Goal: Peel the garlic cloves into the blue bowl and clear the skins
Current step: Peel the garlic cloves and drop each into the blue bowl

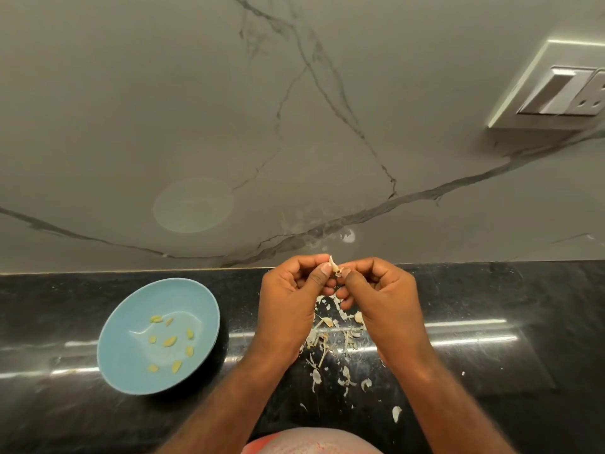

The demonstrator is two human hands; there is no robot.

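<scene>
A small garlic clove with pale skin sticking up is pinched between the thumbs and forefingers of my left hand and my right hand, held above the black counter near the wall. The blue bowl stands on the counter to the left of my hands and holds several peeled yellowish cloves. Loose papery garlic skins lie scattered on the counter under and between my wrists, with a few unpeeled pieces among them.
The glossy black counter runs left to right and meets a grey marble backsplash. A white switch and socket plate sits on the wall at upper right. Stray skin flakes reach toward the counter's near edge.
</scene>
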